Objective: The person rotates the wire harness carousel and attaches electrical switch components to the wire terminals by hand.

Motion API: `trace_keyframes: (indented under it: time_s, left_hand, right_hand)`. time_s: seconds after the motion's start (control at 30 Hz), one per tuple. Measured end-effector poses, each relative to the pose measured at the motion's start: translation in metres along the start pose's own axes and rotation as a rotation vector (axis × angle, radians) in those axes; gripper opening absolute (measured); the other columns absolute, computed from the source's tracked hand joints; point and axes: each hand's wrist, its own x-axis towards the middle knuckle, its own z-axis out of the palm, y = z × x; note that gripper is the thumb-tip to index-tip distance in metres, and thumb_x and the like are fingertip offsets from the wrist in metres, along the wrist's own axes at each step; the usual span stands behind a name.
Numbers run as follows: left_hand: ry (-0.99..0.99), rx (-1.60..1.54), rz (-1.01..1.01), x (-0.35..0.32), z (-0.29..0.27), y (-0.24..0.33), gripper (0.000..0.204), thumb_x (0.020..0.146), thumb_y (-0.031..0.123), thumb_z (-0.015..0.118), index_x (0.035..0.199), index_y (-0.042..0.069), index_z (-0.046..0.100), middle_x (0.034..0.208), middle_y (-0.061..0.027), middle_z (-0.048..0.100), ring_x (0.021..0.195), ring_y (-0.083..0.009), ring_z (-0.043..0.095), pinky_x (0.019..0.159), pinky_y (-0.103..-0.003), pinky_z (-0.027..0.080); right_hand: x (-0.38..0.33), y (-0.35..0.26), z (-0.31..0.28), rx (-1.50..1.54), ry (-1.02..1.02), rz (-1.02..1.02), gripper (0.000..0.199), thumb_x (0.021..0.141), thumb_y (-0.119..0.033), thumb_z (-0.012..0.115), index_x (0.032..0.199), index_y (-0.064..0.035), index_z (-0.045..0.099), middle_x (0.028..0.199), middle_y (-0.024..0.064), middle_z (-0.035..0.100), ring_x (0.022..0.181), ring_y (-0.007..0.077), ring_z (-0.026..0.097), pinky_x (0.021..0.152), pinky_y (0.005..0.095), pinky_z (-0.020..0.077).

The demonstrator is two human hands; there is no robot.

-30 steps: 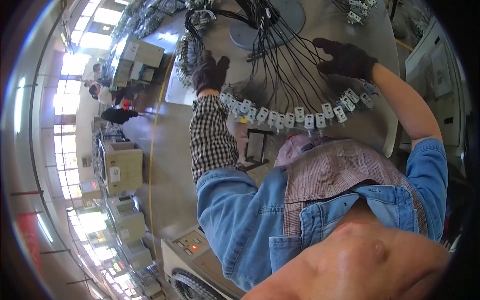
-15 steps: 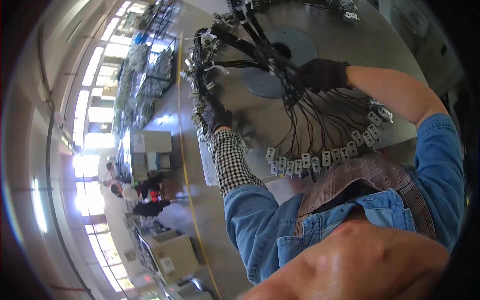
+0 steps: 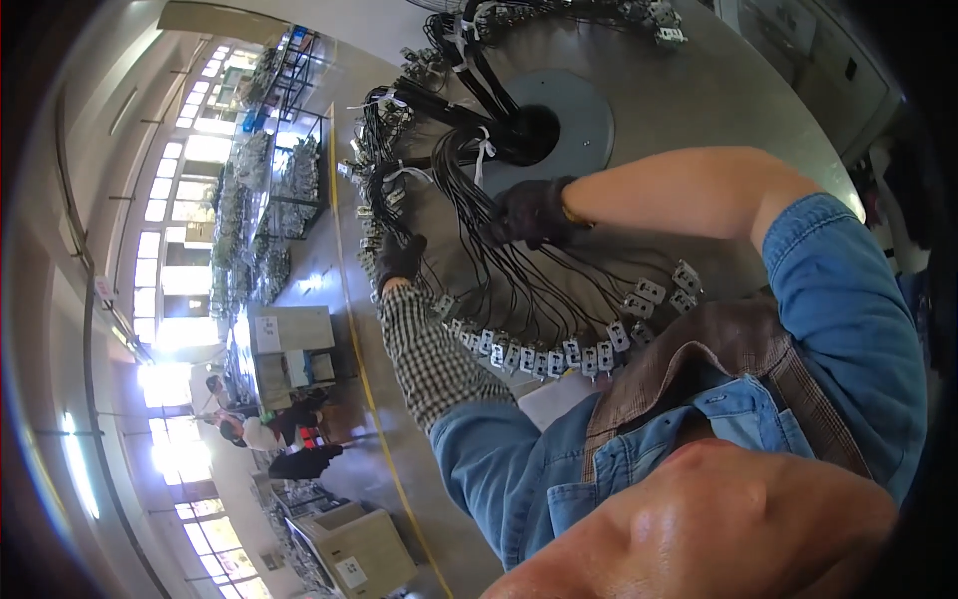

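Observation:
My right hand [image 3: 534,215], in a dark glove, is closed around a bundle of black cables [image 3: 464,165] with a white tie near its top. The cables fan out below it toward me, ending in a curved row of small pale connector blocks [image 3: 544,361] along the near table edge. My left hand [image 3: 399,262], also dark-gloved, is at the left side, beside another tied cable bundle [image 3: 379,190] and its connectors. Its fingers are partly hidden, so whether they grip anything does not show.
A round grey plate [image 3: 589,125] with a black hub [image 3: 539,133] lies on the metal table [image 3: 689,90]. More tied cables and connectors [image 3: 654,18] ring the far side. Beyond the left edge are a yellow floor line [image 3: 364,359], loaded racks [image 3: 294,180], cabinets [image 3: 364,554] and people [image 3: 264,434].
My right hand has moved left and nearer, carrying the cable bundle. The row of connector blocks has slid left along the near edge. My left hand has shifted left and slightly nearer; the whole view has turned slightly.

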Motion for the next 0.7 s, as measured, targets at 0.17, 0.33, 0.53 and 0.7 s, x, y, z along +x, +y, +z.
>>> trace_keyframes:
  time_s: [0.17, 0.33, 0.53, 0.7]
  left_hand:
    - [0.393, -0.950, 0.477, -0.101, 0.007, 0.068, 0.077, 0.090, 0.038, 0.074, 0.151, 0.004, 0.042, 0.145, -0.0229, 0.054, 0.134, -0.0377, 0.053, 0.111, -0.042, 0.043]
    - [0.379, -0.633, 0.321, -0.217, -0.016, 0.226, 0.098, 0.082, 0.038, 0.082, 0.153, -0.005, 0.030, 0.150, -0.0307, 0.045, 0.138, -0.0429, 0.047, 0.111, -0.049, 0.041]
    - [0.598, -0.475, 0.038, -0.222, 0.004, 0.235, 0.104, 0.078, 0.039, 0.082, 0.155, -0.004, 0.027, 0.153, -0.0308, 0.039, 0.136, -0.0484, 0.045, 0.111, -0.056, 0.039]
    - [0.370, -0.451, -0.061, -0.210, -0.015, 0.238, 0.079, 0.086, 0.023, 0.072, 0.152, 0.001, 0.034, 0.137, -0.0295, 0.057, 0.123, -0.0453, 0.058, 0.103, -0.052, 0.048]
  right_hand:
    - [-0.010, -0.015, -0.130, 0.078, -0.279, 0.134, 0.031, 0.094, -0.030, 0.068, 0.116, -0.0107, 0.074, 0.105, 0.0059, 0.069, 0.087, 0.0216, 0.067, 0.061, 0.0442, 0.0616]
    - [0.045, -0.023, -0.294, -0.648, 0.760, -0.224, 0.072, 0.086, -0.055, 0.070, 0.136, -0.0048, 0.057, 0.125, 0.0238, 0.067, 0.117, 0.0386, 0.064, 0.100, 0.0448, 0.0505]
    - [0.108, -0.056, -0.279, -1.082, 0.451, -0.455, 0.062, 0.089, -0.053, 0.063, 0.139, -0.0165, 0.060, 0.132, 0.0147, 0.067, 0.125, 0.0333, 0.062, 0.105, 0.0447, 0.0484]
    - [0.159, -0.016, -0.292, -1.345, 0.337, -0.067, 0.044, 0.086, -0.050, 0.062, 0.109, -0.0163, 0.079, 0.116, 0.0108, 0.075, 0.109, 0.0313, 0.071, 0.089, 0.0450, 0.0564]
